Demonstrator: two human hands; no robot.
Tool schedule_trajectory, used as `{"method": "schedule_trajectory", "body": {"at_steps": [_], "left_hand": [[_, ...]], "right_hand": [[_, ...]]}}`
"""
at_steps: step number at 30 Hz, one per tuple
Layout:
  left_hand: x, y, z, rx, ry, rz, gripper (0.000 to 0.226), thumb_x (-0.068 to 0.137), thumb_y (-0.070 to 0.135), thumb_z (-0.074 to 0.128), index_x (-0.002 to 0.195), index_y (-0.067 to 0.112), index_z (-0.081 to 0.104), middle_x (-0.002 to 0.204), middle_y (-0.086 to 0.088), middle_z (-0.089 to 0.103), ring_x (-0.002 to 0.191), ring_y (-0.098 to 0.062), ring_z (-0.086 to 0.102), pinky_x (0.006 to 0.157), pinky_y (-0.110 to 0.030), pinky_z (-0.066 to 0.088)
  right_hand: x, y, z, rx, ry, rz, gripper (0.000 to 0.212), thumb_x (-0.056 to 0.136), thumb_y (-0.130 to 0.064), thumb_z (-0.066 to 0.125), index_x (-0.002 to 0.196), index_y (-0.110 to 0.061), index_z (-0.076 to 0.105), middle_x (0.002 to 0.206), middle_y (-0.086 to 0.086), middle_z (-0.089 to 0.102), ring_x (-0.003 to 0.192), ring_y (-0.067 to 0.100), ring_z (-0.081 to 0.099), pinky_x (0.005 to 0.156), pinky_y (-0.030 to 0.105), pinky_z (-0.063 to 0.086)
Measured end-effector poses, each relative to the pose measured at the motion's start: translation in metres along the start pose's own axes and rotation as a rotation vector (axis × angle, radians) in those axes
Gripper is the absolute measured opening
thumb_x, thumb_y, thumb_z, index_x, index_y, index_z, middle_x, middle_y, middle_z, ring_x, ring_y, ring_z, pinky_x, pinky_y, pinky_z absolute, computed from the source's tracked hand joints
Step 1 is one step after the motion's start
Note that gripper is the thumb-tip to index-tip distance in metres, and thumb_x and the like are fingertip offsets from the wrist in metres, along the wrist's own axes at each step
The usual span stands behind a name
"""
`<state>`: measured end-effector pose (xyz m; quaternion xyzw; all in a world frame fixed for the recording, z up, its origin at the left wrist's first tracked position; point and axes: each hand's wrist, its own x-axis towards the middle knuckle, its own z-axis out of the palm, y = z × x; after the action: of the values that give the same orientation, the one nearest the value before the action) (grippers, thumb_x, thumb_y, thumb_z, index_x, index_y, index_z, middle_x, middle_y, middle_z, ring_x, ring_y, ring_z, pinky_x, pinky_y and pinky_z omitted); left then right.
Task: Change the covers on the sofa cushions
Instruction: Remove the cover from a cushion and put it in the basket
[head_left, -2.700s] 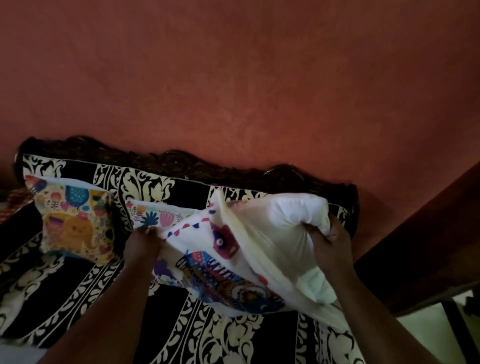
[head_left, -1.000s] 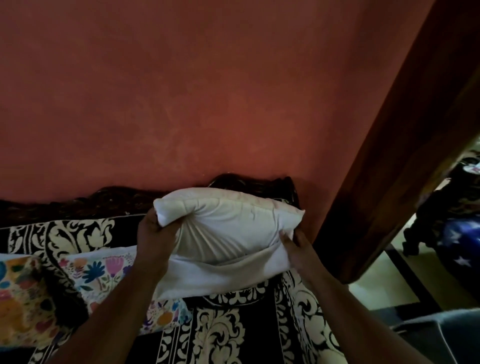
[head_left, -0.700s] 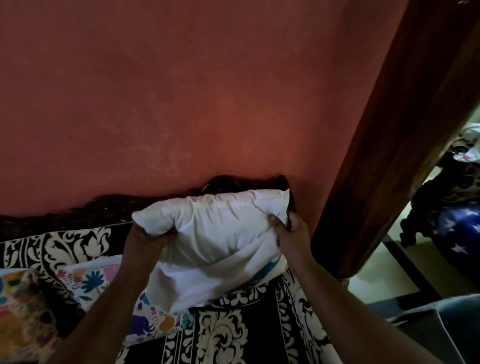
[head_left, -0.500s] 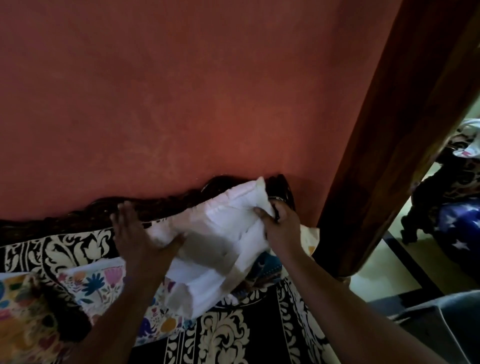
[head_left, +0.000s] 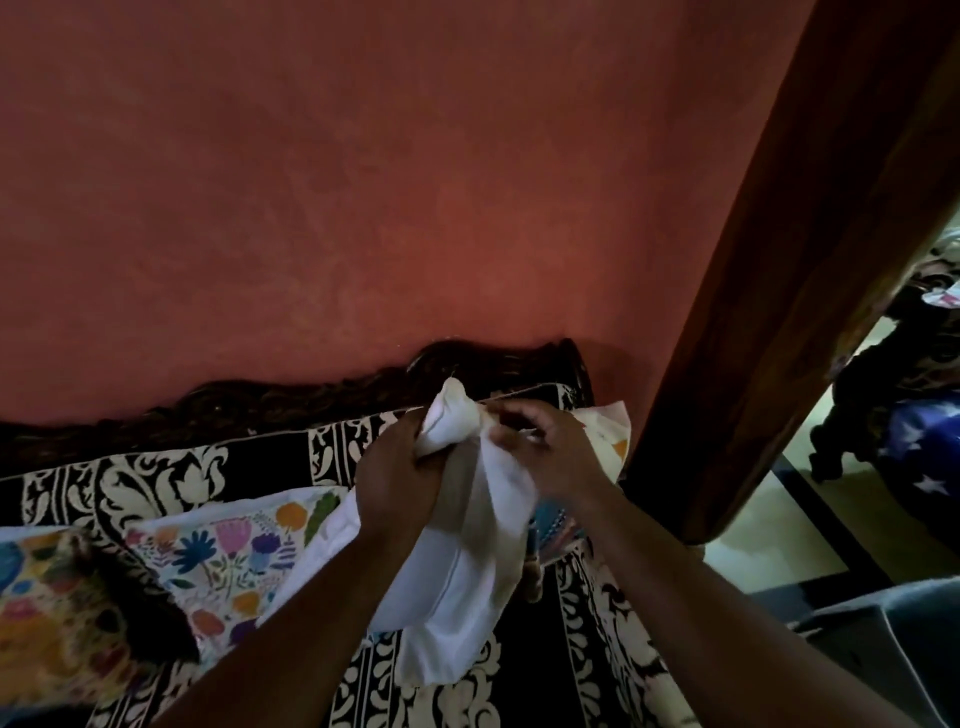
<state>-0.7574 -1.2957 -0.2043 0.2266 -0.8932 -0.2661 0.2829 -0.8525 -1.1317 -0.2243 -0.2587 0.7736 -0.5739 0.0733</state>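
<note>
White insert (head_left: 457, 582), flat half a second ago, now bunched over the sofa (head_left: 171, 467) at 6 o'clock, left hand (head_left: 400, 483) and right hand (head_left: 540, 447) both clamped on it, apparently compressing it for re-covering.

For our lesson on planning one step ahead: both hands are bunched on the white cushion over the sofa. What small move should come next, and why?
Probably set the bare white cushion down on the sofa. The left hand and right hand have it in their grip near its top, no cover on it, and a printed cover lies just behind the right hand, so one hand must be freed for a cover.
</note>
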Motion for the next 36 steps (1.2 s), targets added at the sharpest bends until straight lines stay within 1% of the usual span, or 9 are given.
{"method": "schedule_trajectory", "body": {"at_steps": [4,7,11,20,23,26,30,33,36], "left_hand": [[0.001,0.0,-0.008,0.021,0.035,0.059,0.033,0.086,0.029,0.063,0.112,0.009,0.071,0.094,-0.012,0.074,0.088,-0.035,0.069,0.075,-0.027,0.036],[0.007,0.002,-0.016,-0.039,0.031,0.076,0.041,0.081,0.035,0.059,0.111,0.01,0.071,0.093,-0.011,0.074,0.087,-0.033,0.069,0.075,-0.028,0.038],[0.006,0.004,-0.018,-0.054,0.006,0.119,0.038,0.079,0.033,0.059,0.106,0.009,0.072,0.089,-0.009,0.073,0.085,-0.033,0.069,0.072,-0.028,0.037],[-0.003,-0.023,-0.026,-0.033,-0.058,0.141,0.034,0.08,0.032,0.058,0.101,0.01,0.072,0.078,-0.004,0.069,0.073,-0.028,0.067,0.061,-0.031,0.044],[-0.006,-0.029,-0.033,-0.132,-0.042,0.079,0.035,0.081,0.038,0.056,0.098,0.011,0.072,0.077,0.003,0.068,0.074,-0.015,0.067,0.065,-0.033,0.05],[-0.007,-0.038,-0.042,-0.211,0.001,0.001,0.002,0.081,0.021,0.064,0.083,0.02,0.064,0.07,0.012,0.062,0.068,0.005,0.062,0.06,-0.018,0.046],[-0.009,-0.045,-0.045,-0.239,0.02,-0.043,0.026,0.082,0.007,0.07,0.074,0.029,0.058,0.069,0.009,0.063,0.067,0.008,0.06,0.057,-0.011,0.042],[-0.006,-0.042,-0.046,-0.289,0.072,-0.088,0.016,0.079,0.019,0.065,0.072,0.029,0.056,0.07,0.01,0.062,0.068,0.009,0.06,0.061,-0.014,0.045],[-0.001,-0.042,-0.046,-0.28,0.096,-0.083,0.013,0.079,0.021,0.064,0.078,0.03,0.056,0.07,0.013,0.061,0.069,0.009,0.059,0.062,-0.024,0.045]], "right_hand": [[-0.014,0.046,-0.022,-0.212,0.208,0.024,0.047,0.098,-0.053,0.043,0.117,-0.024,0.074,0.116,-0.002,0.074,0.11,0.018,0.066,0.098,0.043,0.052],[-0.019,0.073,-0.023,-0.545,0.203,0.105,0.042,0.101,-0.047,0.039,0.114,-0.024,0.072,0.117,-0.001,0.07,0.115,0.027,0.06,0.095,0.037,0.043],[-0.01,0.078,-0.024,-0.524,0.321,0.172,0.033,0.092,-0.05,0.043,0.085,-0.025,0.064,0.089,-0.003,0.067,0.089,0.026,0.063,0.073,0.043,0.051],[0.001,0.096,-0.052,-0.692,0.39,0.209,0.022,0.098,-0.038,0.048,0.088,-0.024,0.062,0.084,0.003,0.071,0.082,0.03,0.067,0.07,0.041,0.054],[0.002,0.109,-0.064,-0.699,0.387,0.297,0.021,0.099,-0.04,0.048,0.095,-0.025,0.063,0.091,0.003,0.071,0.088,0.03,0.067,0.075,0.043,0.054],[0.002,0.119,-0.077,-0.662,0.376,0.398,0.024,0.101,-0.039,0.05,0.112,-0.027,0.067,0.106,0.006,0.072,0.098,0.032,0.067,0.084,0.044,0.054],[0.004,0.117,-0.069,-0.651,0.339,0.453,0.026,0.1,-0.04,0.051,0.112,-0.025,0.068,0.106,0.009,0.072,0.098,0.034,0.067,0.084,0.045,0.054],[0.005,0.092,-0.045,-0.489,0.376,0.309,0.022,0.098,-0.039,0.052,0.108,-0.028,0.069,0.108,0.003,0.072,0.101,0.029,0.067,0.087,0.047,0.055],[-0.005,0.059,-0.01,-0.256,0.264,0.062,0.043,0.092,-0.045,0.047,0.124,-0.023,0.067,0.12,-0.001,0.071,0.112,0.018,0.065,0.096,0.04,0.052]]}}
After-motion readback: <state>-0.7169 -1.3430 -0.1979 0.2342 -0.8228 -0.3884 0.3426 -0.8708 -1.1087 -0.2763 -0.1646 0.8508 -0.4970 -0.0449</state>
